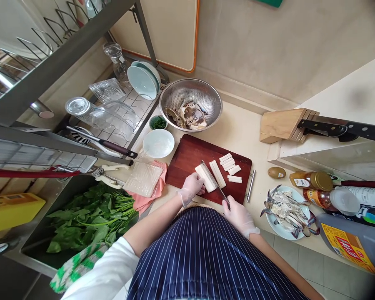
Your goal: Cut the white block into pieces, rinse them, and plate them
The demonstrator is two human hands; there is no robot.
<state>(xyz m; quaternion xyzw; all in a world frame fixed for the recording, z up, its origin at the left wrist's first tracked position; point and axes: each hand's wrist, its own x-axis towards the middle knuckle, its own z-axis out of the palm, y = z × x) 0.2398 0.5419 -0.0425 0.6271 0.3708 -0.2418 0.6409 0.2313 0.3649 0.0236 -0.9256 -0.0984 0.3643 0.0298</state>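
Observation:
On a dark red cutting board [187, 160] lie two long white blocks [217, 173] and several short cut white strips [230, 166]. My left hand [190, 187], in a clear glove, is closed on the near end of the left white block [206, 178]. My right hand [239, 214], also gloved, grips the handle of a knife [213, 177]. The blade lies between the two long blocks.
A steel colander [175, 93] with crab shells stands behind the board, with a white bowl [158, 143] and a small bowl of greens [158, 122] to its left. Crab pieces fill a plate [276, 225] at right, near bottles [312, 180], a kiwi [276, 172], a knife block [284, 123]. Leafy greens [93, 216] lie in the sink.

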